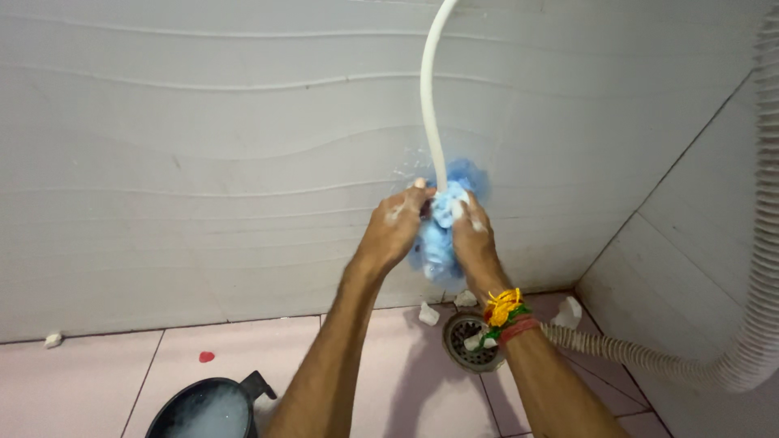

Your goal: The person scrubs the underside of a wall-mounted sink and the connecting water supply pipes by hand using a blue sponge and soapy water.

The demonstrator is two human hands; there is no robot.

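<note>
My left grip (395, 227) and right grip (472, 235) are both clamped on a soapy blue sponge (438, 235), held against the white hose (430, 105) before the wall (203, 162), above the floor drain (466, 337).

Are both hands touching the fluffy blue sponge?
Touching. The head view shows the left hand and right hand pressed against the blue sponge from either side, soapy fingers wrapped into it, under the white hose.
</note>
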